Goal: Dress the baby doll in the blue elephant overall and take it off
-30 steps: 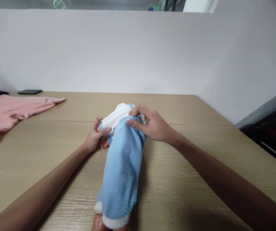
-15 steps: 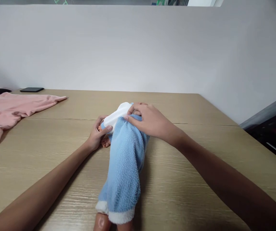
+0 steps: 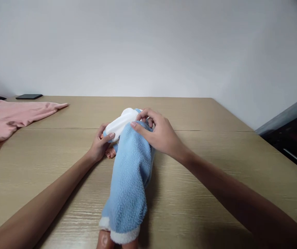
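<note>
A doll lies lengthwise on the wooden table (image 3: 215, 166), dressed in a fluffy blue garment (image 3: 130, 180) with white trim. Its feet (image 3: 104, 242) stick out at the bottom edge of the view, and a small doll hand (image 3: 110, 153) shows at the left. My left hand (image 3: 100, 143) grips the white part of the garment (image 3: 119, 124) at the far end, thumb on top. My right hand (image 3: 156, 135) pinches the blue fabric's far edge next to that white part. The doll's head is hidden under the cloth and my hands.
A pink garment (image 3: 5, 119) lies spread at the table's left edge. A dark phone (image 3: 29, 96) rests at the far left by the white partition wall (image 3: 148, 48). Dark furniture (image 3: 293, 138) stands past the table's right side.
Both hands stayed on the far end of the garment and shifted slightly left. The white part is bunched more under my left thumb. The camera tilted down a little.
</note>
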The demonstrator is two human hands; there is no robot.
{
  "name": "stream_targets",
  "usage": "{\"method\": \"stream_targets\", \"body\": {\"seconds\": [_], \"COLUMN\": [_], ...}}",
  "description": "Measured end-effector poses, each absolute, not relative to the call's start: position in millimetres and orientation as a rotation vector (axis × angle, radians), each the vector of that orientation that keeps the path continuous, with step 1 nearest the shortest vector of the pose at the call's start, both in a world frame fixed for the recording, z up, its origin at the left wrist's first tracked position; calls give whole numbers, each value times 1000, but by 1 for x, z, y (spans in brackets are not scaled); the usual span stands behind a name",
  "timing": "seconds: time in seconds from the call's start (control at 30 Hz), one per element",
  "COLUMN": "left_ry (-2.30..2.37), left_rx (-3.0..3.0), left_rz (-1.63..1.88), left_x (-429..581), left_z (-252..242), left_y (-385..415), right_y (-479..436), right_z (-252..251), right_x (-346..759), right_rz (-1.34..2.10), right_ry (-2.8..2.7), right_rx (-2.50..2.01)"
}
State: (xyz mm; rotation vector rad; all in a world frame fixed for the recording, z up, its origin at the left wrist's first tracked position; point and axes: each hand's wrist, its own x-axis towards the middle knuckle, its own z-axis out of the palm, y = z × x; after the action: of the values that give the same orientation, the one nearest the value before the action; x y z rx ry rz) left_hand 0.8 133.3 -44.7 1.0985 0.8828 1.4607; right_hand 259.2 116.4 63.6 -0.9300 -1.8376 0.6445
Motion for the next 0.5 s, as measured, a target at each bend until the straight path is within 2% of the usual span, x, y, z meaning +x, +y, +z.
{"method": "stream_targets", "body": {"seconds": [0.17,0.27,0.4,0.5], "left_ry": [885,876,880,878], "left_rx": [1084,1111,1094,1068], "left_rz": [1428,1393,1346,1370], "left_x": [-2,-5,-11,-16], "left_z": [-42,-40,-37,-36], "left_y": [134,133,132,134], "right_y": [99,84,70,70], "right_z": [-4,-41,-53,-47], "right_x": [271,284,294,297], "right_rz": [668,830,1033,1017], "right_ry": [-1280,-1316,-1445,-1604], "right_rx": [-875,-962,-941,-892]}}
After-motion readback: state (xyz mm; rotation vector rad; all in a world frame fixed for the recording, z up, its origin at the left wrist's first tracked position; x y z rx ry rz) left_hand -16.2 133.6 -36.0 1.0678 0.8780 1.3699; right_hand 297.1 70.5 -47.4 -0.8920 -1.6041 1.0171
